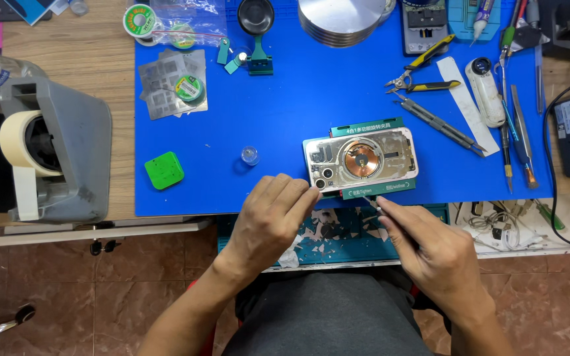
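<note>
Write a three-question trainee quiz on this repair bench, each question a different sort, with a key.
1. True or false: the phone lies back up in a green clamp on the blue mat.
2. Which hand touches the phone's camera corner: A left hand, B right hand?
3. Fill in: the right hand holds a thin ____.

Key: 1 true; 2 A; 3 tool.

Open blue mat [285, 99] left of clamped phone [361, 159] — only small clear cap [250, 155], green block [164, 170] there; right side crowded — pliers [423, 72], tweezers [438, 123].
</note>
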